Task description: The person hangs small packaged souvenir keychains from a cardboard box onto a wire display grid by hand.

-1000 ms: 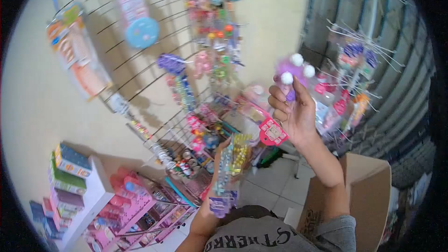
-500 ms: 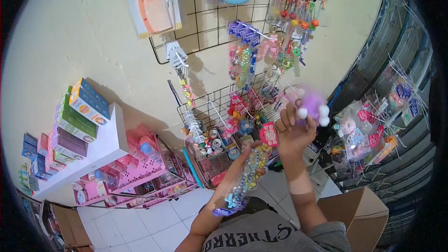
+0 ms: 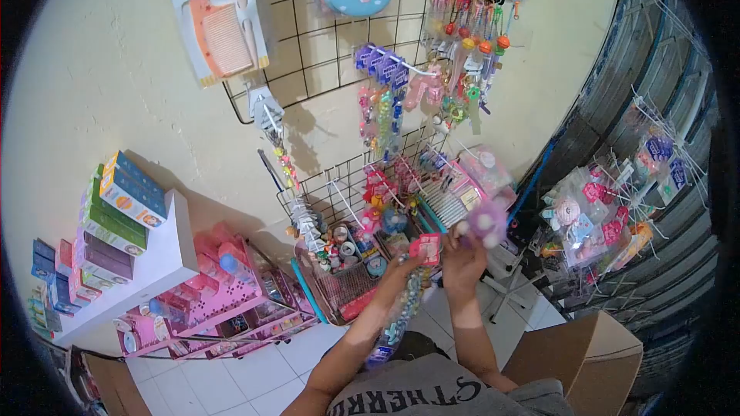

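Note:
My left hand (image 3: 396,276) is closed around several clear packets of colourful beads (image 3: 394,325), which hang down over my forearm with purple labels at the lower end. My right hand (image 3: 464,263) pinches a fluffy purple pom-pom item (image 3: 487,223) with white balls on it, slightly blurred. Between the two hands is a pink card tag (image 3: 426,249) with pale print, right by the left fingertips. Just beyond them, trinkets and small packets crowd a lower wire rack (image 3: 358,199).
Bead packets (image 3: 383,100) and keychains (image 3: 470,38) hang from the upper wire grid (image 3: 304,62). A white shelf (image 3: 173,243) with boxes and a pink rack (image 3: 223,293) stand left. More packets (image 3: 593,212) hang on the right shutter, above a cardboard box (image 3: 555,350).
My right hand has come down and left with the purple pom-pom item, closer to my left hand. The pink tag now sits at the left fingertips. The view has shifted slightly.

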A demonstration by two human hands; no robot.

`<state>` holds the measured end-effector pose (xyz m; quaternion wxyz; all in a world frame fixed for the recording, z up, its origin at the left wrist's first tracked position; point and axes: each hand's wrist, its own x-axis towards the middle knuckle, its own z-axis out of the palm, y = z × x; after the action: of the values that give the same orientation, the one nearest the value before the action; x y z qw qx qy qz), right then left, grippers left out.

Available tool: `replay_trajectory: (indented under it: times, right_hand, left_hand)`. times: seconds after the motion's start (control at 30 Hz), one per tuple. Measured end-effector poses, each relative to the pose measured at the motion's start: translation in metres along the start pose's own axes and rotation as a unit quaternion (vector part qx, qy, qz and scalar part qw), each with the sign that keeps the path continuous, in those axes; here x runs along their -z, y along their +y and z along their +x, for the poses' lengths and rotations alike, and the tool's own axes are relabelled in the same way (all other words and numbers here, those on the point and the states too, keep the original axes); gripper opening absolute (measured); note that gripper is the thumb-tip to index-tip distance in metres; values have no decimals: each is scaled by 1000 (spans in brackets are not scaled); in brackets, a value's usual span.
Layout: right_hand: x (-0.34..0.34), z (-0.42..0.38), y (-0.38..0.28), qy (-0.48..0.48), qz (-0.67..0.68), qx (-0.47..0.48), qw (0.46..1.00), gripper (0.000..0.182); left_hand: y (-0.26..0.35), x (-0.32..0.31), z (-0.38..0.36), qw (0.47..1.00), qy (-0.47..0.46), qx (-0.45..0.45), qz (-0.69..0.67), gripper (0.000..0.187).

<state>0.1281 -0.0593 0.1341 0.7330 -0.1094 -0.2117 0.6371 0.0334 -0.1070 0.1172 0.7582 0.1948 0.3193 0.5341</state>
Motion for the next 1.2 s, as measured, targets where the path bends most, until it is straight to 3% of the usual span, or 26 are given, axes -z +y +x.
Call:
replay_trajectory:
  times: [0.03, 0.07, 0.1, 0.17, 0.2, 0.3, 0.37, 0.43, 0.5, 0.57, 0.6, 0.7, 0.83, 1.2]
  right_hand:
    - [11, -2, 5, 81, -60, 45, 994, 26]
    - [26, -5, 3, 39, -157, 31, 986, 43]
    - [39, -4, 4, 41, -159, 33, 986, 43]
    - [59, -6, 3, -1, -191, -159, 969, 50]
    - [57, -14, 2, -1, -239, -183, 954, 56]
    - [85, -20, 16, -53, -364, -174, 913, 59]
    - [98, -18, 26, -54, -368, -185, 909, 58]
    - [76, -11, 30, 48, -255, -166, 951, 53]
    - [92, 9, 47, 11, -194, -166, 967, 49]
    - [94, 26, 57, 109, -149, -157, 970, 48]
    - [93, 29, 65, 112, -153, -119, 975, 39]
    - [93, 38, 82, 166, -153, -111, 968, 37]
    - [117, 48, 102, 126, -150, -137, 971, 38]
    - [129, 52, 129, 148, -60, -129, 979, 18]
  left_hand:
    - [-1, 3, 2, 998, 53, -21, 22, 28]
    - [-4, 9, 3, 992, 107, -41, 42, 28]
    - [-13, 25, 12, 993, 106, -39, 42, 28]
    - [-32, 63, 30, 947, 130, -135, 262, 45]
    - [-26, 57, 22, 924, 154, -168, 306, 48]
    - [-18, 62, 19, 942, 79, -135, 297, 48]
    - [-21, 65, 16, 959, 98, -96, 247, 42]
    - [-13, 65, 10, 991, 75, -52, 95, 26]
    - [-11, 69, 6, 988, 115, -62, 79, 23]
    - [-15, 98, 11, 998, 18, 15, -65, 23]
    - [-15, 99, 10, 992, 32, 20, -118, 24]
    - [-13, 99, 5, 983, 75, 2, -167, 22]
    - [-8, 105, -3, 979, 91, -3, -180, 23]
    - [7, 98, -19, 960, -15, -27, -277, 32]
